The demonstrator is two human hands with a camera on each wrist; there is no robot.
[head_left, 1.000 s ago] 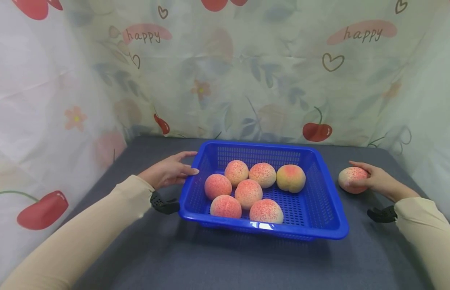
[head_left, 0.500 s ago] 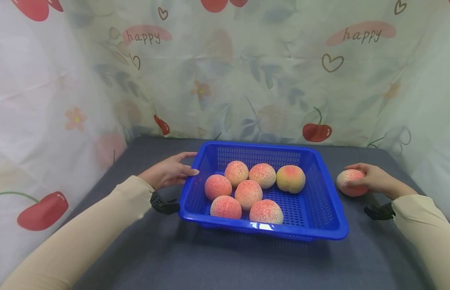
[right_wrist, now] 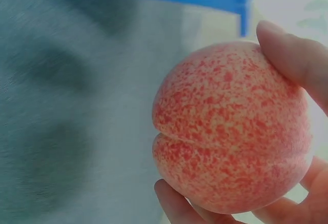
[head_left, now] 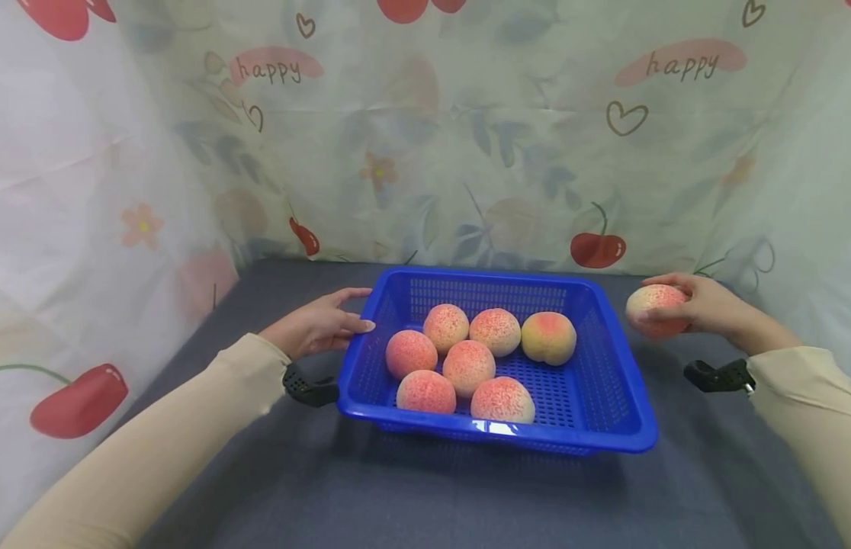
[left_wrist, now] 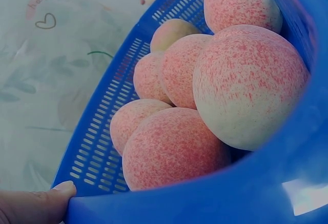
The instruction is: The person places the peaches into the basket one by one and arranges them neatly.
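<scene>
A blue plastic basket [head_left: 497, 433] with slotted sides stands on the dark tabletop and holds several pink and yellowish peaches [head_left: 469, 368]. My left hand [head_left: 320, 324] grips its left rim. The thumb [left_wrist: 38, 203] lies at the rim's edge in the left wrist view; the other fingers are partly hidden outside the basket. Right of the basket, my right hand [head_left: 717, 309] holds one peach [head_left: 657, 311] raised off the table. In the right wrist view, thumb and fingers wrap this speckled peach [right_wrist: 230, 131], and its crease faces the camera.
A patterned curtain [head_left: 453, 152] hangs behind the table and along both sides. Dark cloth [head_left: 425, 496] covers the tabletop in front of the basket. The basket's right rim [head_left: 624, 358] stands between the raised peach and the peaches inside.
My right hand has taken the peach from the table, lifting it up and slightly left toward the basket. The left hand and the basket have stayed in place.
</scene>
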